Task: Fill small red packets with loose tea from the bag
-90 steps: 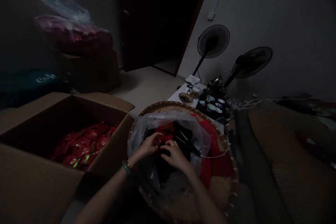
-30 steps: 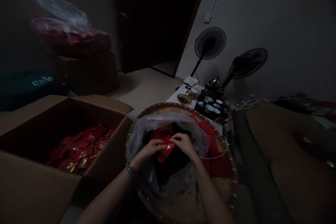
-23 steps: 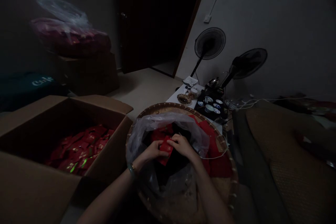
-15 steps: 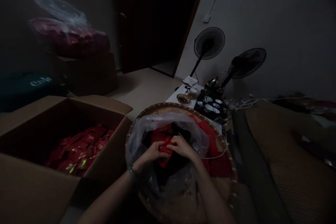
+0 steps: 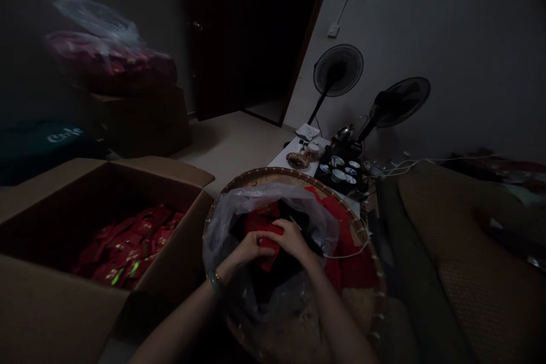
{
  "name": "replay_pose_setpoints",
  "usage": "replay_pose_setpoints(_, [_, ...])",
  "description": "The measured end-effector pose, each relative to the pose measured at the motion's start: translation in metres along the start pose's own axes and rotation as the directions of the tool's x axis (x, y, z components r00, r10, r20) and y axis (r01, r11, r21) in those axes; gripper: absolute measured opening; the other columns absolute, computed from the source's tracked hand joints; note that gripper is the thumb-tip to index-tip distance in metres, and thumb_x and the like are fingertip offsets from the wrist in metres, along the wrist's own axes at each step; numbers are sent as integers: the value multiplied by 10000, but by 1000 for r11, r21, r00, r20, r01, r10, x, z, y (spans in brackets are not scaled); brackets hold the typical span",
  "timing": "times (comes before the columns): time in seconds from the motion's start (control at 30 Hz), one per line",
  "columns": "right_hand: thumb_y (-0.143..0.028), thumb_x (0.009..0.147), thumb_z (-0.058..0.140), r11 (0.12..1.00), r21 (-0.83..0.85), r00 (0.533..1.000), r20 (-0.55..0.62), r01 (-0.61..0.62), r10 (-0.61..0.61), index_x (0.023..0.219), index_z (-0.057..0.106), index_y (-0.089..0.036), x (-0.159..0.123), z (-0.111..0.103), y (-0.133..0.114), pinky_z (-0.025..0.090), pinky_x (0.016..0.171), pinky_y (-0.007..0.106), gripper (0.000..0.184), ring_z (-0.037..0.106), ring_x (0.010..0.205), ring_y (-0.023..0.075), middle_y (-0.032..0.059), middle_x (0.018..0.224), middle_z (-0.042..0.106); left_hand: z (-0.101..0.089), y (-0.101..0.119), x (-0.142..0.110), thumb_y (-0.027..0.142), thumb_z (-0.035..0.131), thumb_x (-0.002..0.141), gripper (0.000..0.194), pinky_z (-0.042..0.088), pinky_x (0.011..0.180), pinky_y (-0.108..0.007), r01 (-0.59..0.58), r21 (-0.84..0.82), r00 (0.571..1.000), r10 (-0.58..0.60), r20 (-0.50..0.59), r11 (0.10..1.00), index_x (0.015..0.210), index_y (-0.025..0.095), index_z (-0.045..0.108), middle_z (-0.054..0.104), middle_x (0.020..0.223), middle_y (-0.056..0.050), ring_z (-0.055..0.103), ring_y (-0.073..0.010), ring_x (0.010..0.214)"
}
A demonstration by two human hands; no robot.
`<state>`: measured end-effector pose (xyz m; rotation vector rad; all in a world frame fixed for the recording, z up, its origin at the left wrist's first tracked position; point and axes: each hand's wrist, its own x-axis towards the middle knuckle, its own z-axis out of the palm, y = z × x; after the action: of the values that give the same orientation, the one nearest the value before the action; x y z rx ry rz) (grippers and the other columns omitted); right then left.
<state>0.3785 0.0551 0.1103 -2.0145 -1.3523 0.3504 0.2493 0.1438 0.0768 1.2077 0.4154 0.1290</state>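
My left hand (image 5: 247, 249) pinches a small red packet (image 5: 268, 262) between thumb and fingers, above an open clear plastic bag (image 5: 224, 222). My right hand (image 5: 291, 239) is closed at the packet's upper edge, its fingers reaching across it and touching my left fingers. Beneath my hands the bag shows dark contents, with more red packets (image 5: 258, 219) at the far side. Mostly hidden behind my right hand is a dark tool with a thin metal part (image 5: 294, 223) and a white cord (image 5: 347, 255). All this rests on a round woven bamboo tray (image 5: 362, 301).
Red flat pieces (image 5: 354, 267) lie on the tray's right side. At left stands an open cardboard box (image 5: 170, 261) with many red packets inside. Behind are a low table (image 5: 281, 157) with cups and two standing fans (image 5: 339, 71). A woven mat (image 5: 464, 256) covers a seat at right.
Three seconds ago the packet was hidden by my fingers; a second ago its gold print faced up. Since then it has been turned, and my right fingers have moved left across it.
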Motion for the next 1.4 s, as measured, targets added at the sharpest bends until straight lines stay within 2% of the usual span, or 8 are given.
replay_pose_setpoints(0.13, [-397,764,592,998,-58,999,-44,24,-27,560,578,-183,2,10,1,354,571,231,296,524,586,134,9,605,586,3,3,0,275,832,408,434,426,582,-207,13,-41,999,-12,35,999,761,103,648,622,633,17,522,-82,549])
replay_pose_setpoints(0.37, [-375,834,491,999,35,992,-127,-14,19,727,636,-188,3,8,20,413,662,252,260,576,701,164,35,735,647,10,2,0,288,842,389,429,430,572,-221,72,-168,997,-78,-27,983,694,87,618,611,600,-2,535,-91,518])
replay_pose_setpoints(0.47, [-317,833,489,983,-158,968,-247,-92,51,999,612,-180,-6,-2,43,407,810,323,248,550,925,226,85,973,630,8,2,1,304,841,398,462,440,571,-235,70,-205,994,-85,-66,976,738,92,612,627,635,-21,557,-111,535])
replay_pose_setpoints(0.53, [-257,748,591,922,-349,965,-249,-166,80,1181,517,-173,-16,-5,60,396,839,368,446,505,1014,277,122,1093,575,7,1,2,307,840,403,471,442,564,-235,58,-202,994,-74,-75,978,753,96,608,633,649,-27,568,-121,548])
replay_pose_setpoints(0.7, [-147,697,607,819,-543,978,-182,-187,102,1268,427,-222,-32,5,87,396,824,381,604,495,1020,285,115,1113,555,7,0,4,299,842,399,481,445,555,-232,43,-176,996,-56,-72,984,767,96,607,640,648,-28,577,-128,557])
replay_pose_setpoints(0.9, [-151,649,660,947,-271,977,-172,-170,126,1202,504,-158,-25,-11,93,409,878,365,574,519,1026,260,119,1091,558,4,0,5,289,850,370,480,435,538,-225,18,-141,994,-33,-105,990,737,97,608,627,626,-2,531,-99,528])
replay_pose_setpoints(1.1, [-265,582,749,989,127,996,59,-74,67,1132,583,-193,-23,-60,67,427,863,348,579,544,1008,229,76,1064,579,3,-3,11,272,839,417,445,443,563,-231,9,-149,996,-22,-88,989,762,95,622,630,670,-11,550,-105,561])
replay_pose_setpoints(1.4, [-257,581,759,993,99,979,201,-56,35,1096,618,-192,-8,-68,24,426,840,342,538,563,962,228,71,1030,607,10,-5,18,271,843,395,464,433,569,-226,23,-138,996,-34,-78,990,777,84,655,639,667,-15,550,-105,551])
